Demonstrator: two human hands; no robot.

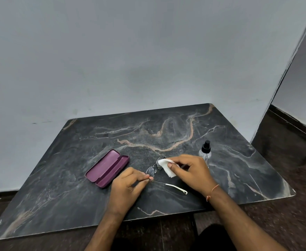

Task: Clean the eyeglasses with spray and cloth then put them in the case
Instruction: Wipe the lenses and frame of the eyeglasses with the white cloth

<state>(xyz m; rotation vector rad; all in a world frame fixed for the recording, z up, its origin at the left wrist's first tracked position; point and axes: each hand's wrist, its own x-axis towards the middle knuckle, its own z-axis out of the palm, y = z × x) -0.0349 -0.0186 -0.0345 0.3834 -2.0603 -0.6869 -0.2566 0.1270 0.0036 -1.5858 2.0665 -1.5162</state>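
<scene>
Thin-framed eyeglasses (pixel 152 171) with white temple tips are held just above the dark marble table (pixel 76 196). My left hand (pixel 128 185) pinches the frame where the near temple joins the lens. My right hand (pixel 190 171) grips a white cloth (pixel 166 167) folded over the far lens, thumb on top. The purple case (pixel 107 168) lies open to the left of the hands. A clear spray bottle (pixel 205 151) with a black nozzle stands upright just behind my right hand.
The table stands against a grey wall (pixel 130 60). Dark floor (pixel 284 160) runs along the table's right and near edges. A thin orange thread is tied round my right wrist.
</scene>
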